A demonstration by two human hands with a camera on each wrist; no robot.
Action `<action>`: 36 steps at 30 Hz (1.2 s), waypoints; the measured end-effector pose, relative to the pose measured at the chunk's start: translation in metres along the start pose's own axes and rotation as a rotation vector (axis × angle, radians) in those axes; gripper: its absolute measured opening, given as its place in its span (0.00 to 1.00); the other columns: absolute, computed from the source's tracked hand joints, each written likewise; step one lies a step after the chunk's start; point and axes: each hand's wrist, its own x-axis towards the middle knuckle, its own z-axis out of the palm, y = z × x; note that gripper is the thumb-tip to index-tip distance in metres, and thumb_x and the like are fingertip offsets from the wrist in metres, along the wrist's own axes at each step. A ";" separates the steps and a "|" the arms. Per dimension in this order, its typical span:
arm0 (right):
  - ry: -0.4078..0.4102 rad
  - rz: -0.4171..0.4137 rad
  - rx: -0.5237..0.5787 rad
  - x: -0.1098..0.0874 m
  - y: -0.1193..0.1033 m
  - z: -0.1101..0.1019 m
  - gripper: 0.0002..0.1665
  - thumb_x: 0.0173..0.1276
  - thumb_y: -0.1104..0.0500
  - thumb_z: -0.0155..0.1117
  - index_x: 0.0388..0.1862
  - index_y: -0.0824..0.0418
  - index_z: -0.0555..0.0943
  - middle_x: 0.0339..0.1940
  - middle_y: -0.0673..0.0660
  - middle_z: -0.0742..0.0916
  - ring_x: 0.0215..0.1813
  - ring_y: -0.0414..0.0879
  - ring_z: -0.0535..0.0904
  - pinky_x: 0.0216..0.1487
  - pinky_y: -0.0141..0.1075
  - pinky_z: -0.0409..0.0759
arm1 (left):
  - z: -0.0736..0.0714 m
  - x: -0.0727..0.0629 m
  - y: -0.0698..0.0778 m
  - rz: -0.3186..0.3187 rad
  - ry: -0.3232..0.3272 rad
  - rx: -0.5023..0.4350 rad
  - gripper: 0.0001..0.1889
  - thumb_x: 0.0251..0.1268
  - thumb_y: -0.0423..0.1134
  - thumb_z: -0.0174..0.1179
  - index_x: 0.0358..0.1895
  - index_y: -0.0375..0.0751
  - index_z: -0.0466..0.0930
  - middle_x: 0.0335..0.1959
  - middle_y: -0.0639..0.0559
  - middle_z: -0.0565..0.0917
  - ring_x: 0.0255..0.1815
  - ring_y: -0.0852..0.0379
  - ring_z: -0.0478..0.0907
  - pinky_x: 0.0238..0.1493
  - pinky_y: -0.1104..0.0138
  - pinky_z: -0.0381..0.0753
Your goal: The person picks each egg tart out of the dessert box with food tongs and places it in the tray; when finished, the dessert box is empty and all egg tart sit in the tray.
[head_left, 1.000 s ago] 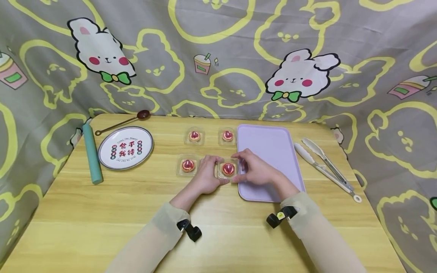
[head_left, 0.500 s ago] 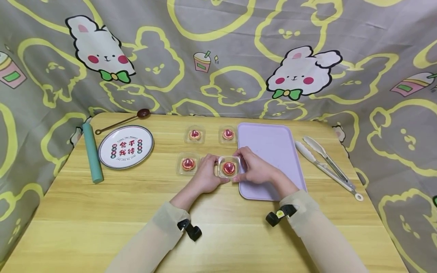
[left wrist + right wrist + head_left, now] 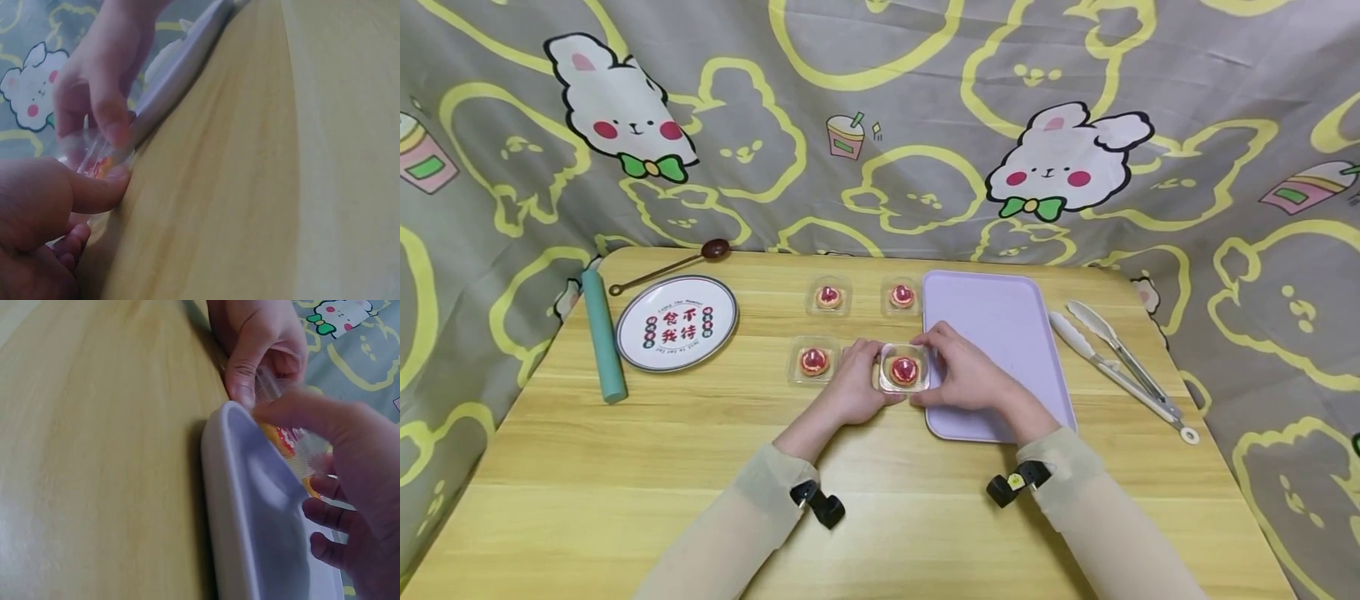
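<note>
Between both hands is a clear plastic box with a red-topped tart inside, in the middle of the head view. My left hand holds the box from its left side, its thumb along the near edge. From the right, my right hand grips it with thumb at the near side and fingers at the far side. In the right wrist view, the other fingers curl above the purple tray. A second boxed tart stands just left of my left hand.
Two more boxed tarts, left and right, stand farther back. The tray lies under my right wrist, with tongs beyond it. On the left are a printed plate, a brown spoon and a green roll.
Both hands stay around the same box. The lid area looks a little more squared up than a second ago, and the right fingers have shifted slightly.
</note>
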 end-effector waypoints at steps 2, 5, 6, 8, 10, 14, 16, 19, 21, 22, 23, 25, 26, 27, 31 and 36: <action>0.015 -0.006 -0.026 0.000 -0.001 -0.001 0.47 0.46 0.46 0.89 0.63 0.62 0.81 0.50 0.51 0.79 0.47 0.47 0.77 0.51 0.42 0.81 | 0.000 -0.001 0.002 -0.005 -0.004 0.000 0.40 0.49 0.43 0.85 0.66 0.34 0.77 0.54 0.45 0.78 0.59 0.44 0.73 0.66 0.51 0.74; 0.038 -0.002 -0.048 -0.001 -0.002 -0.003 0.45 0.45 0.44 0.86 0.62 0.61 0.83 0.48 0.51 0.81 0.44 0.47 0.77 0.46 0.42 0.80 | 0.000 -0.001 0.004 -0.011 -0.009 -0.003 0.39 0.50 0.44 0.85 0.65 0.37 0.78 0.53 0.47 0.77 0.59 0.44 0.73 0.65 0.52 0.75; 0.042 0.002 -0.050 -0.001 -0.003 -0.004 0.45 0.45 0.44 0.86 0.61 0.61 0.83 0.47 0.51 0.81 0.44 0.47 0.77 0.44 0.42 0.80 | -0.001 -0.001 0.005 -0.012 -0.011 -0.005 0.39 0.50 0.45 0.85 0.65 0.38 0.78 0.53 0.47 0.77 0.59 0.45 0.73 0.65 0.52 0.75; 0.042 0.014 -0.048 -0.001 -0.003 -0.007 0.44 0.46 0.44 0.85 0.62 0.60 0.83 0.46 0.51 0.81 0.43 0.47 0.76 0.43 0.42 0.79 | -0.001 -0.002 0.007 -0.012 -0.012 -0.010 0.38 0.50 0.45 0.85 0.65 0.39 0.78 0.52 0.48 0.77 0.59 0.45 0.73 0.64 0.52 0.75; 0.033 0.024 -0.046 -0.002 -0.004 -0.008 0.45 0.47 0.43 0.86 0.62 0.60 0.83 0.47 0.50 0.81 0.43 0.47 0.77 0.44 0.42 0.79 | -0.001 -0.002 0.007 -0.015 -0.013 -0.015 0.38 0.50 0.45 0.85 0.65 0.38 0.78 0.52 0.49 0.77 0.59 0.46 0.73 0.65 0.52 0.75; 0.020 0.033 -0.037 -0.004 -0.003 -0.010 0.48 0.48 0.41 0.87 0.65 0.60 0.82 0.49 0.51 0.83 0.47 0.46 0.78 0.49 0.44 0.80 | -0.002 -0.003 0.008 -0.021 -0.012 -0.021 0.39 0.50 0.44 0.85 0.66 0.37 0.78 0.52 0.49 0.77 0.59 0.46 0.72 0.66 0.52 0.74; 0.028 0.035 -0.030 -0.005 -0.003 -0.011 0.49 0.48 0.42 0.88 0.66 0.59 0.82 0.50 0.50 0.83 0.48 0.46 0.79 0.50 0.44 0.81 | -0.002 -0.002 0.009 -0.021 -0.010 -0.023 0.39 0.50 0.44 0.85 0.65 0.37 0.77 0.53 0.48 0.77 0.59 0.45 0.73 0.67 0.51 0.74; 0.044 0.036 -0.024 -0.007 -0.002 -0.011 0.49 0.47 0.44 0.89 0.68 0.59 0.81 0.49 0.50 0.84 0.48 0.46 0.79 0.50 0.44 0.81 | -0.001 -0.002 0.009 -0.022 -0.006 -0.027 0.39 0.50 0.43 0.84 0.65 0.36 0.77 0.54 0.47 0.77 0.61 0.44 0.72 0.68 0.50 0.73; 0.051 0.037 -0.018 -0.008 -0.003 -0.012 0.50 0.47 0.45 0.89 0.69 0.59 0.80 0.49 0.50 0.84 0.48 0.47 0.80 0.50 0.45 0.81 | -0.001 -0.003 0.009 -0.025 -0.006 -0.031 0.38 0.51 0.43 0.84 0.65 0.36 0.76 0.55 0.46 0.77 0.62 0.43 0.72 0.69 0.50 0.72; 0.052 0.038 -0.016 -0.009 -0.003 -0.013 0.50 0.48 0.45 0.89 0.69 0.58 0.80 0.49 0.50 0.85 0.49 0.47 0.80 0.50 0.45 0.81 | -0.001 -0.003 0.009 -0.028 -0.006 -0.031 0.38 0.51 0.43 0.84 0.65 0.36 0.76 0.55 0.46 0.77 0.62 0.43 0.72 0.70 0.50 0.72; 0.053 0.040 -0.013 -0.009 -0.003 -0.013 0.51 0.48 0.45 0.89 0.70 0.58 0.80 0.50 0.50 0.85 0.50 0.47 0.80 0.51 0.46 0.81 | -0.001 -0.003 0.009 -0.031 -0.008 -0.031 0.38 0.52 0.43 0.84 0.65 0.35 0.76 0.56 0.46 0.77 0.63 0.43 0.72 0.70 0.50 0.72; 0.056 0.047 -0.005 -0.010 -0.004 -0.014 0.51 0.49 0.45 0.89 0.71 0.59 0.79 0.51 0.51 0.86 0.51 0.48 0.80 0.52 0.47 0.81 | -0.001 -0.004 0.008 -0.034 -0.010 -0.029 0.39 0.53 0.43 0.83 0.66 0.35 0.75 0.57 0.45 0.77 0.63 0.42 0.72 0.70 0.50 0.71; 0.059 0.053 -0.004 -0.011 -0.004 -0.015 0.52 0.49 0.45 0.89 0.72 0.59 0.78 0.52 0.51 0.86 0.52 0.48 0.81 0.52 0.47 0.81 | -0.001 -0.004 0.007 -0.033 -0.011 -0.026 0.40 0.53 0.44 0.83 0.67 0.34 0.75 0.57 0.45 0.77 0.64 0.42 0.72 0.71 0.50 0.71; 0.062 0.059 -0.001 -0.011 -0.005 -0.015 0.52 0.50 0.45 0.88 0.73 0.59 0.78 0.53 0.50 0.86 0.52 0.48 0.81 0.53 0.47 0.81 | -0.001 -0.004 0.007 -0.032 -0.013 -0.022 0.40 0.54 0.44 0.83 0.68 0.34 0.74 0.58 0.44 0.77 0.64 0.42 0.72 0.71 0.50 0.71; 0.071 0.069 0.007 -0.013 -0.005 -0.018 0.53 0.51 0.46 0.88 0.74 0.59 0.77 0.54 0.49 0.87 0.53 0.48 0.81 0.53 0.47 0.81 | -0.002 -0.005 0.005 -0.022 -0.030 -0.003 0.44 0.56 0.46 0.82 0.73 0.33 0.70 0.60 0.43 0.76 0.66 0.42 0.71 0.72 0.50 0.71; 0.076 0.059 0.032 -0.017 -0.006 -0.023 0.53 0.53 0.49 0.88 0.75 0.59 0.75 0.54 0.47 0.87 0.53 0.46 0.81 0.48 0.43 0.81 | -0.006 -0.011 0.004 -0.034 -0.048 -0.041 0.52 0.54 0.48 0.83 0.78 0.32 0.64 0.64 0.40 0.74 0.67 0.42 0.71 0.74 0.50 0.71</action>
